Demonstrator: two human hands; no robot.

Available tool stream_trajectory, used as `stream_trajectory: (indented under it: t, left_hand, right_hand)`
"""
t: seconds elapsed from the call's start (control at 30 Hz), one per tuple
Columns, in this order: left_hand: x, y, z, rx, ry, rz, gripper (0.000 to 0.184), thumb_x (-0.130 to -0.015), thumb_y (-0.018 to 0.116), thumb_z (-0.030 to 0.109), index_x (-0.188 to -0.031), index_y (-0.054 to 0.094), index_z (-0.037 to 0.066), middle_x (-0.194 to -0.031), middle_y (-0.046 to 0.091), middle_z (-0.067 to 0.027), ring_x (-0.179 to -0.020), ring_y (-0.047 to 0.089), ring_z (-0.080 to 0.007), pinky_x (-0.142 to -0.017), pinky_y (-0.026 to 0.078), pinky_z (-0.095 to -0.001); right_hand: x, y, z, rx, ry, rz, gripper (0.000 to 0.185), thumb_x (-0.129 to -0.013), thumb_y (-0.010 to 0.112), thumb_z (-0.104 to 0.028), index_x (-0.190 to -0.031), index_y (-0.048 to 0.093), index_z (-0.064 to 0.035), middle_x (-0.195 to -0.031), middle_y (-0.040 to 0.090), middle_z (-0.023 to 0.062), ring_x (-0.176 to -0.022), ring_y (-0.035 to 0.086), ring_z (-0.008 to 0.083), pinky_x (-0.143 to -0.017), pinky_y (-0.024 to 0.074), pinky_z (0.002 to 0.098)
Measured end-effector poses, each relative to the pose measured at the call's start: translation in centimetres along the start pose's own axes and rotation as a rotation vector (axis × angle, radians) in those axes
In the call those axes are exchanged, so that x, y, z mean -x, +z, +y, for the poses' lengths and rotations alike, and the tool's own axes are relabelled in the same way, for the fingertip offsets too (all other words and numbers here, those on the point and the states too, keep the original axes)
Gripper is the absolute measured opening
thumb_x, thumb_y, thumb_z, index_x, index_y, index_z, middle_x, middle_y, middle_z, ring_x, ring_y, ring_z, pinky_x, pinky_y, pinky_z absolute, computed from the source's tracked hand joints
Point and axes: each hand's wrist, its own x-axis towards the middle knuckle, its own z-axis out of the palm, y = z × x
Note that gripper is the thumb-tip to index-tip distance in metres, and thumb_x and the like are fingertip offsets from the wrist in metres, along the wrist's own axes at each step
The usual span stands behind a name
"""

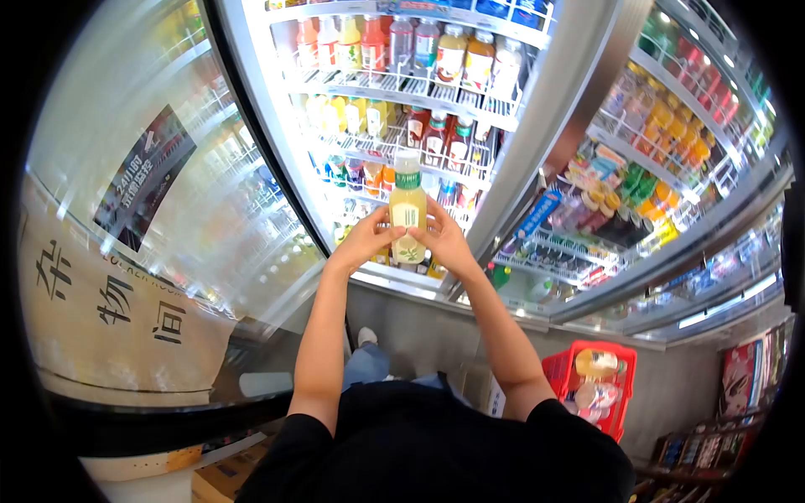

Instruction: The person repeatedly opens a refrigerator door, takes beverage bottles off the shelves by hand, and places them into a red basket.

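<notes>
Held upright in front of the lit fridge is a bottle of pale yellow drink (408,210) with a white cap and a green neck band. My left hand (366,241) grips its lower left side, and my right hand (444,241) grips its right side, thumbs on the front label. The backs of some fingers are hidden behind the bottle. Beyond it, several bottles stand on the wire fridge shelves (377,90), with yellow drinks (356,116) in the middle row and dark red bottles (436,138) beside them.
The glass fridge door (243,159) stands open on my left. A closed glass door (637,168) covers more drinks on my right. On the floor to the right sits a red basket (622,411) holding several bottles. Cardboard boxes (226,474) lie at lower left.
</notes>
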Motion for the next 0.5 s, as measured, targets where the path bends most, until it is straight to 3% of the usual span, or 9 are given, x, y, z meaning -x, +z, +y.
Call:
stream_trajectory:
  t: [0.1, 0.17, 0.2, 0.3, 0.37, 0.43, 0.47, 0.5]
  left_hand:
    - [-2.5, -1.8, -1.9, -0.016, 0.06, 0.042, 0.058, -0.095, 0.067, 0.025, -0.144, 0.045, 0.003, -0.129, 0.06, -0.0087, -0.105, 0.062, -0.0168, -0.091, 0.052, -0.0333]
    - [-4.7, -3.5, -3.9, -0.026, 0.087, 0.074, 0.057, -0.095, 0.066, 0.024, -0.144, 0.045, 0.003, -0.128, 0.061, -0.009, -0.106, 0.061, -0.017, -0.091, 0.051, -0.033]
    - [-5.8, -4.3, -5.0, -0.026, 0.114, 0.099, 0.057, -0.096, 0.066, 0.024, -0.145, 0.045, 0.003, -0.127, 0.061, -0.0093, -0.107, 0.061, -0.0172, -0.092, 0.051, -0.0328]
    - [-8.8, -6.8, -6.9, -0.115, 0.212, 0.2, 0.056, -0.097, 0.065, 0.025, -0.145, 0.045, 0.004, -0.126, 0.062, -0.0099, -0.11, 0.059, -0.0183, -0.095, 0.048, -0.0328]
    - [-10.3, -8.4, -7.8, -0.106, 0.254, 0.231, 0.055, -0.097, 0.064, 0.025, -0.144, 0.046, 0.004, -0.123, 0.062, -0.0111, -0.114, 0.057, -0.0206, -0.097, 0.046, -0.0338]
    - [-12.4, -10.7, -8.7, -0.415, 0.434, 0.329, 0.06, -0.093, 0.067, 0.026, -0.146, 0.044, 0.009, -0.118, 0.061, -0.015, -0.108, 0.059, -0.0267, -0.094, 0.048, -0.0369]
    - [-13.6, -11.7, -8.8, -0.406, 0.431, 0.304, 0.06, -0.092, 0.067, 0.025, -0.146, 0.045, 0.01, -0.114, 0.059, -0.0161, -0.108, 0.057, -0.0274, -0.096, 0.046, -0.0382]
    - [-14.8, -12.7, -8.7, -0.403, 0.429, 0.308, 0.06, -0.092, 0.067, 0.025, -0.146, 0.045, 0.01, -0.114, 0.059, -0.0161, -0.108, 0.057, -0.0274, -0.096, 0.046, -0.0382]
  right_hand:
    - [-3.5, 0.0, 2.7, 0.038, -0.014, -0.057, 0.077, -0.089, 0.073, -0.017, -0.15, 0.029, 0.004, -0.136, 0.055, 0.021, -0.123, 0.057, 0.024, -0.096, 0.0511, 0.036]
    - [-6.0, -0.3, 4.8, 0.181, -0.017, -0.08, 0.075, -0.09, 0.072, -0.02, -0.149, 0.031, 0.0026, -0.13, 0.059, 0.0213, -0.12, 0.059, 0.0271, -0.094, 0.052, 0.037]
    - [-7.5, -0.2, 5.0, 0.4, -0.152, -0.077, 0.075, -0.09, 0.071, -0.022, -0.149, 0.032, 0.0015, -0.128, 0.06, 0.0236, -0.119, 0.06, 0.0321, -0.09, 0.0536, 0.0393]
    - [-11.2, 0.8, 5.5, 0.532, -0.177, -0.087, 0.074, -0.09, 0.071, -0.022, -0.149, 0.032, 0.0006, -0.129, 0.059, 0.0251, -0.118, 0.06, 0.0359, -0.088, 0.0543, 0.0419]
    - [-13.7, 1.0, 7.3, 0.514, -0.17, -0.085, 0.072, -0.088, 0.071, -0.018, -0.148, 0.034, -0.0038, -0.132, 0.058, 0.0246, -0.118, 0.061, 0.0353, -0.089, 0.0544, 0.0417]
    - [-15.7, 1.6, 7.2, 0.541, -0.194, -0.101, 0.071, -0.087, 0.072, -0.014, -0.147, 0.035, -0.0042, -0.134, 0.057, 0.0247, -0.118, 0.062, 0.0355, -0.089, 0.0545, 0.0406]
    - [-16.8, 2.0, 7.4, 0.482, -0.178, -0.083, 0.069, -0.086, 0.072, -0.01, -0.144, 0.036, -0.0033, -0.132, 0.059, 0.0235, -0.118, 0.061, 0.0357, -0.091, 0.0544, 0.0411]
    - [-18.7, 2.2, 8.9, 0.483, -0.299, -0.058, 0.067, -0.084, 0.072, -0.008, -0.142, 0.038, -0.003, -0.128, 0.061, 0.0228, -0.117, 0.062, 0.0368, -0.091, 0.0543, 0.0413]
